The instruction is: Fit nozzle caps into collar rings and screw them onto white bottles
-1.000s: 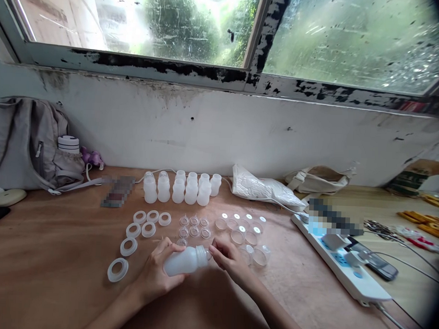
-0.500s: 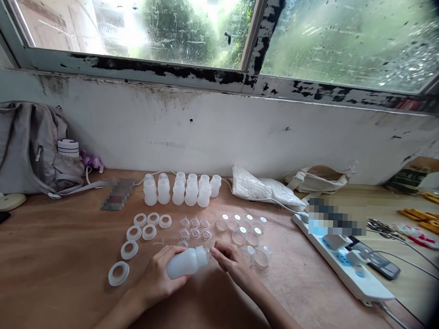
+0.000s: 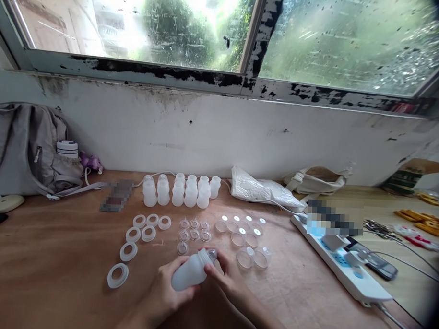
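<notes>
On the far left, a grey backpack [image 3: 14, 147] leans against the wall [image 3: 141, 128], a white striped cup [image 3: 67, 149] in its side pocket and a purple toy [image 3: 90, 161] beside it. To the right, seven white rings [image 3: 111, 277] lie flat on the wooden table [image 3: 57, 264], two of them apart on the near side. Next comes the left hand [image 3: 168, 283], thumb and fingers wrapped around the body of a frosted bottle [image 3: 189, 274]. That bottle is at the near middle, tilted, its mouth pointing right and far (whether its base touches the wood I cannot tell). Beyond it, a cluster of frosted bottles [image 3: 191, 194] stands upright near the wall, and seven loose clear teats [image 3: 194, 234] lie in between. At the held bottle's mouth sits a clear tip [image 3: 212, 254]; the right hand [image 3: 227, 275] grasps there, thumb against the neck and fingers around the far side, partly hidden. Just right of that hand are clear caps [image 3: 245, 264]. Farther right, a white power strip [image 3: 366, 282] runs slantwise, a dark phone [image 3: 383, 267] beside it.
</notes>
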A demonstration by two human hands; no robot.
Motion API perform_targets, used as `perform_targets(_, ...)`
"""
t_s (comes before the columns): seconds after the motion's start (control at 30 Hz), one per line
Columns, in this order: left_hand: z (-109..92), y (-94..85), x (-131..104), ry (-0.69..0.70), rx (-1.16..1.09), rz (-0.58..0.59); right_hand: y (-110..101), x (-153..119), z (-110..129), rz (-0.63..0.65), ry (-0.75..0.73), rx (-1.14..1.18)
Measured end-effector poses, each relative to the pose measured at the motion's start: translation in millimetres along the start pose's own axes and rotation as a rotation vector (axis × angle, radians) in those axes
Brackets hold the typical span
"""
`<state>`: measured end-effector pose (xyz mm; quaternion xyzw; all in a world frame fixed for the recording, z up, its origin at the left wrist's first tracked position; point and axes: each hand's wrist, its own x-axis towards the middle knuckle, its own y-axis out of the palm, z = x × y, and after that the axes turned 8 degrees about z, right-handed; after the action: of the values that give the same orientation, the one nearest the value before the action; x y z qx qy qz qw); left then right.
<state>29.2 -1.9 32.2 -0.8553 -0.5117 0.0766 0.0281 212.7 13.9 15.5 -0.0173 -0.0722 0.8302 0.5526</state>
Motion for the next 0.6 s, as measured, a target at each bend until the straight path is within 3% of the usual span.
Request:
perform_targets(0.03, -1.5, 2.0, -1.4, -0.021, -0.064, 0.027, 1.7, 0.2, 1.2, -0.004, -0.009, 0.025)
perform_targets(0.13, 0.9, 9.9, -4.0, -0.156, -0.424, 0.262, 9.4, 3.0, 11.1, 0.062, -0.065, 0.230)
perform_targets(0.2, 6.8, 15.0, -4.1, -0.182, -0.503, 0.335, 16.6, 5.2, 18.3, 0.098, -0.068, 0.324)
perform_targets(0.33, 18.7, 16.2, -1.3, -0.005, -0.147, 0.105, 30.5, 9.8, 23.4, 0.034, -0.046, 0.306)
perform_targets(0.43, 21.2, 5.1, 2.5, 0.113, 0.128, -0.060, 29.5, 18.7, 27.6, 0.047, -0.099, 0.137)
perform_targets(0.5, 19.7, -7.2, 6.1, 0.159, 0.271, -0.174, 17.6, 28.4, 35.4, 0.106, -0.125, -0.076)
perform_targets(0.6, 15.3, -26.5, 11.2, 0.127, 0.364, -0.323, -17.3, 45.4, 46.7, 0.152, -0.194, -0.450)
